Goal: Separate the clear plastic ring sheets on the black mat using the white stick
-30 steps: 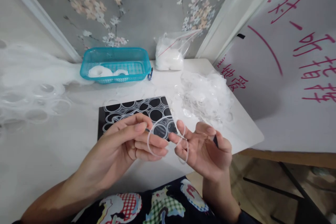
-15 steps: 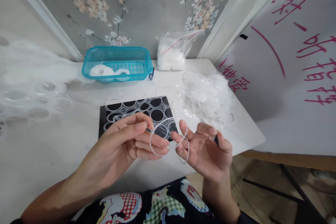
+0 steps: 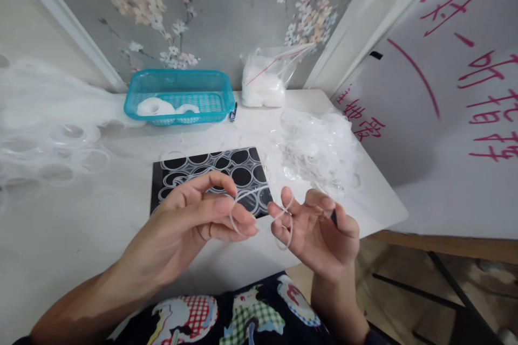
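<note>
Two bare hands face each other over a white table (image 3: pixel 89 232), a thin whitish ring (image 3: pixel 291 229) between them, twisted into crossing loops. Taking the ring as the clock's centre, the left hand (image 3: pixel 178 226) is at nine: thumb and index tips nearly meet where the ring passes, though I cannot tell whether they pinch it. At three, the right hand (image 3: pixel 321 234) is palm up, fingers apart and loosely curled, the ring looped about some fingers. Patterned black card (image 3: pixel 242 176) lies at ten to eleven, partly behind the left hand; a blue basket (image 3: pixel 178 84) at eleven; a clear bag (image 3: pixel 263 89) at twelve; a translucent heap (image 3: pixel 319 148) between one and two.
</note>
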The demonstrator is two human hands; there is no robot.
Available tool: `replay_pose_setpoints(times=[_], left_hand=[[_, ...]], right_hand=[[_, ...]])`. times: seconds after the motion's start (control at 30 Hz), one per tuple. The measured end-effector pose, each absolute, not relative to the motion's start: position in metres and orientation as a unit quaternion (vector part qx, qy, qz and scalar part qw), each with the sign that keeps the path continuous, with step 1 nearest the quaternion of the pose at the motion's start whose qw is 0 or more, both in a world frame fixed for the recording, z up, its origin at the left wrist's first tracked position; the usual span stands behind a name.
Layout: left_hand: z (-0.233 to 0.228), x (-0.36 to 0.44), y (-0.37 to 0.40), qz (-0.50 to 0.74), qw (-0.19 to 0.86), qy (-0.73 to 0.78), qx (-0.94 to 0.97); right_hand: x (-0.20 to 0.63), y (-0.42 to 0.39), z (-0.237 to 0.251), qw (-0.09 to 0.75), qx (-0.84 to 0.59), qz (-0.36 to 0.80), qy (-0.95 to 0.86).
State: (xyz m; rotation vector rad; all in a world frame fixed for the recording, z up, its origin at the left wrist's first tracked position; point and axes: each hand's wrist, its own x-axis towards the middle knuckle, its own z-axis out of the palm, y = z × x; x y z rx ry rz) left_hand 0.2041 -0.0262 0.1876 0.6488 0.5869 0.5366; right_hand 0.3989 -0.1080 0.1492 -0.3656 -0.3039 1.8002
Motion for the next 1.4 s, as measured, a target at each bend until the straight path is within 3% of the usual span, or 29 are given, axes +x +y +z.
replay_pose_setpoints(times=[1.4], left_hand=[[0.178, 0.202, -0.032, 0.231, 0.842, 0.272, 0.405]], right_hand=[[0.382, -0.123, 0.138, 0.577, -0.151, 0.796, -0.104]])
